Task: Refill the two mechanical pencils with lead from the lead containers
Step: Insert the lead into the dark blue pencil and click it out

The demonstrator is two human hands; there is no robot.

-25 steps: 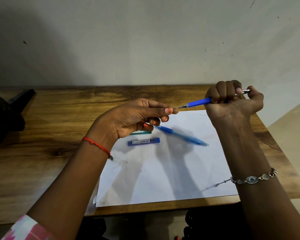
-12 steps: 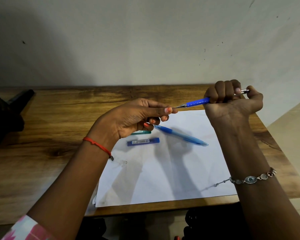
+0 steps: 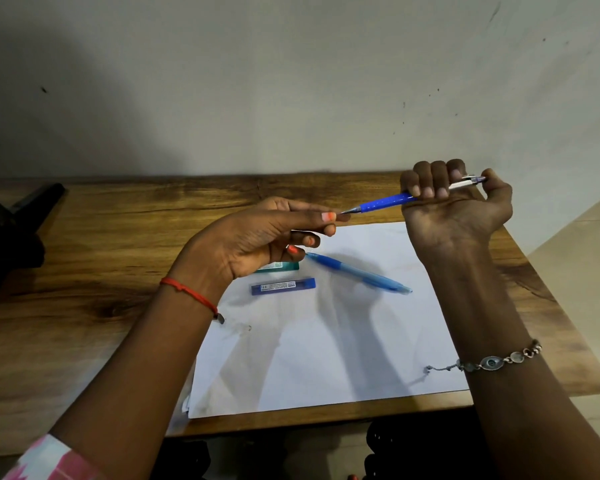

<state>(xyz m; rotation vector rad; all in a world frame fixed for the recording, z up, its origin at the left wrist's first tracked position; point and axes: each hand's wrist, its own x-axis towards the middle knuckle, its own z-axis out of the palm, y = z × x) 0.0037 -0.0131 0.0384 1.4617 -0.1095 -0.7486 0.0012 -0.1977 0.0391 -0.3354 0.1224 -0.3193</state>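
Observation:
My right hand (image 3: 454, 206) is fisted around a blue-and-white mechanical pencil (image 3: 385, 202), held level above the table, thumb on its push button at the right end. Its metal tip points left and meets the pinched thumb and forefinger of my left hand (image 3: 257, 237); any lead between those fingertips is too thin to see. A second, light-blue mechanical pencil (image 3: 361, 276) lies on the white paper (image 3: 326, 358). A dark blue lead container (image 3: 283, 286) lies on the paper, and a green lead container (image 3: 281, 266) is partly hidden under my left hand.
The paper lies on a wooden table (image 3: 101, 254) set against a pale wall. A dark object (image 3: 14, 230) sits at the table's left edge. The table's right edge drops to a tiled floor (image 3: 586, 271).
Almost nothing has shifted; both hands keep the same pose, with the pencil tip still at my left fingertips.

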